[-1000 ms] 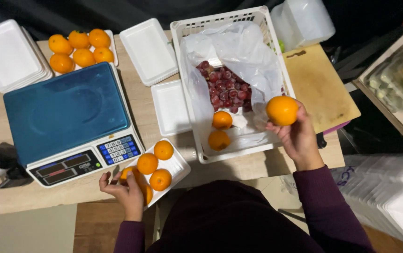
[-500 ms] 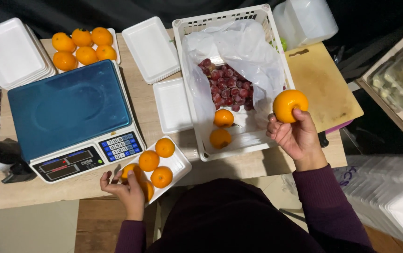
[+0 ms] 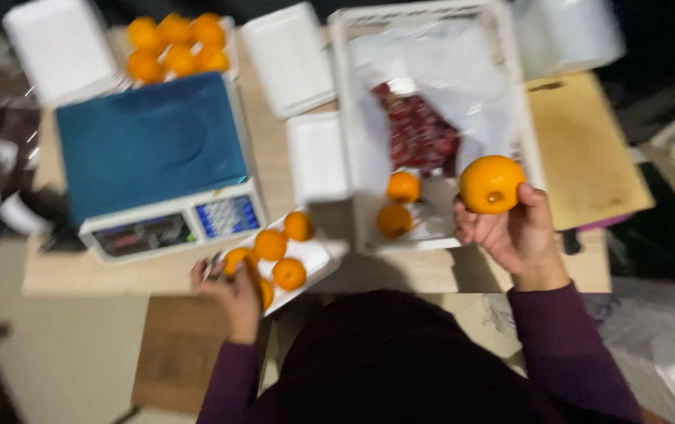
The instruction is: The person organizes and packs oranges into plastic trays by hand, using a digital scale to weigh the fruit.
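Observation:
My right hand [image 3: 514, 232] holds an orange [image 3: 491, 184] up at the near right corner of a white plastic crate [image 3: 519, 118]. Inside the crate lie two more oranges [image 3: 403, 187] and a clear bag of dark red fruit [image 3: 420, 133]. My left hand [image 3: 231, 292] rests on the near edge of a white foam tray [image 3: 315, 257] that holds several oranges [image 3: 271, 245]; it touches one of them. The picture is blurred.
A blue-topped weighing scale [image 3: 149, 153] stands at left. Behind it is a foam tray with several oranges [image 3: 176, 43] and stacked empty foam trays [image 3: 59, 47]. More empty trays [image 3: 289, 56] lie by the crate. A wooden cutting board [image 3: 585, 149] is at right.
The orange in my right hand has drifted slightly down and toward me. My left hand stays on the tray. The view has shifted and blurred.

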